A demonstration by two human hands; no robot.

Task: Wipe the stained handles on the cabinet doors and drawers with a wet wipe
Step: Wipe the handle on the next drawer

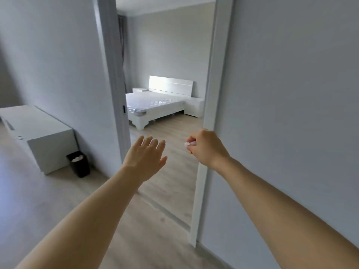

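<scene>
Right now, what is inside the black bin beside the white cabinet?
The black bin shows crumpled white scraps at its rim; anything deeper is hidden by its walls.

Pale wood-look floor, carrying a cabinet, a bin and a bed

The floor runs from the lower left of the frame through the doorway at centre into the far room. At left a low white cabinet stands on it against the wall, with a small black waste bin just beside the cabinet's near end, pale crumpled scraps showing inside. A grey threshold strip crosses the floor at the doorway. Beyond, at upper centre, a white bed stands on the floor with a white nightstand touching its right side.
</scene>
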